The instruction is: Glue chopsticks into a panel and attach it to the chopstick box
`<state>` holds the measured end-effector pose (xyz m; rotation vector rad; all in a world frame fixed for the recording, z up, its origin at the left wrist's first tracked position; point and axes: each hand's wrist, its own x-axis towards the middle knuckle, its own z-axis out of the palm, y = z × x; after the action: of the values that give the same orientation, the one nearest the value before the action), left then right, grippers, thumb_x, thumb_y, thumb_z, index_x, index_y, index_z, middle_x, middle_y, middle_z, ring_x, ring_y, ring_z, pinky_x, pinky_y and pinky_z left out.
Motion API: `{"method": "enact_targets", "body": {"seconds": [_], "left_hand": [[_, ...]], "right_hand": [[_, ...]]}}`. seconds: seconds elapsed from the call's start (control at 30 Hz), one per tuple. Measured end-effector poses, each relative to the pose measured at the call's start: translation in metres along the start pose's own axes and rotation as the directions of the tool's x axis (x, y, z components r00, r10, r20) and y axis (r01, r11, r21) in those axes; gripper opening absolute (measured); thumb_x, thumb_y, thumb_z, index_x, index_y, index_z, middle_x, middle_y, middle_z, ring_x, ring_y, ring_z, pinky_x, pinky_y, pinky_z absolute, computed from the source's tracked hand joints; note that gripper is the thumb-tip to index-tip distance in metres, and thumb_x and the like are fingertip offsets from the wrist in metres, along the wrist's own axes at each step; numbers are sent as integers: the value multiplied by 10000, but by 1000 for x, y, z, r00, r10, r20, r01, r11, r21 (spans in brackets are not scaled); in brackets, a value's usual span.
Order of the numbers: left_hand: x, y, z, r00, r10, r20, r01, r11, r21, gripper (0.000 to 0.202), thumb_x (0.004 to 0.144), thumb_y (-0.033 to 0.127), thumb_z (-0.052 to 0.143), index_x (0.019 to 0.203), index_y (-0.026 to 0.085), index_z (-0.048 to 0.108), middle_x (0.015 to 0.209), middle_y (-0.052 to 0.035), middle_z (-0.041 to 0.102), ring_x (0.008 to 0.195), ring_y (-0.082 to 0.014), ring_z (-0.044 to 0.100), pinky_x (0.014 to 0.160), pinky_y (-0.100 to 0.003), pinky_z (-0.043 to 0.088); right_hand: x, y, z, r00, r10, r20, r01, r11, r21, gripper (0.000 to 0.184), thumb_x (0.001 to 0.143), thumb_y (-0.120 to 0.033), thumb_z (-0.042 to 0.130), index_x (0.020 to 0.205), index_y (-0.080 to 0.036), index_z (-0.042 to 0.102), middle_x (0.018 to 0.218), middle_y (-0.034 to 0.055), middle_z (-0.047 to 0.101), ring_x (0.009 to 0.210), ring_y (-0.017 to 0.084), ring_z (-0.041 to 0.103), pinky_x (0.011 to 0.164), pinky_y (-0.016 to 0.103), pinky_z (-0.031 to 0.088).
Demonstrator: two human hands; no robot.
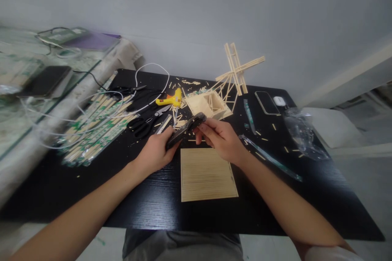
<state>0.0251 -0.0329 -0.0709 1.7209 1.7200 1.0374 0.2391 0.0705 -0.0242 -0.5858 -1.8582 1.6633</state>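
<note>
My left hand is closed around a long black tool, which slants up to the right. Its exact kind cannot be made out. At the tool's far end my right hand has its thumb and forefinger pinched together; whether a small piece is between them is hidden. Below both hands a square panel of thin wooden sticks lies flat on the black table. Just beyond them stands a wooden stick model with a box-like base and crossed blades.
A yellow glue gun and black-handled scissors lie behind my left hand. Bundles of wrapped sticks and a white cable fill the left side. To the right are a phone, a white case and crumpled plastic.
</note>
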Motion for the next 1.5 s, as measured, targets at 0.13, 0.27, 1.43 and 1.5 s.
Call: {"method": "enact_targets", "body": {"seconds": [0.13, 0.27, 1.43, 1.5], "left_hand": [[0, 4, 3, 998, -53, 26, 56, 990, -129, 207, 938, 389, 679, 872, 208, 605, 709, 18, 584, 637, -144, 470, 622, -279, 383], [2, 5, 8, 962, -171, 215, 244, 889, -386, 382, 941, 537, 704, 795, 202, 591, 634, 31, 517, 578, -126, 442, 530, -254, 352], [13, 6, -3, 940, -338, 47, 216, 481, -849, 354, 782, 357, 921, 839, 172, 624, 583, 62, 493, 495, -85, 444, 474, -221, 369], [16, 5, -5, 922, -385, -36, 167, 480, -861, 355, 755, 329, 924, 860, 177, 621, 597, 67, 492, 505, -80, 440, 479, -216, 378]], "right_hand": [[-1, -1, 1, 1000, 28, -12, -28, 1000, 0, 391, 1076, -550, 637, 939, -193, 715, 727, -5, 699, 519, 75, 407, 476, 269, 291], [-2, -3, 2, 999, 36, 9, -36, 999, 2, 389, 1078, -546, 632, 983, -183, 736, 735, -3, 702, 517, 72, 401, 471, 269, 284], [6, 0, -23, 900, 33, -435, 7, 996, 91, 439, 848, -519, 904, 932, -240, 575, 867, 5, 759, 791, 170, 789, 857, 383, 697], [5, -2, -28, 914, 53, -403, -48, 999, 21, 433, 816, -514, 920, 894, -229, 603, 815, -2, 747, 756, 166, 767, 809, 365, 681]]}}
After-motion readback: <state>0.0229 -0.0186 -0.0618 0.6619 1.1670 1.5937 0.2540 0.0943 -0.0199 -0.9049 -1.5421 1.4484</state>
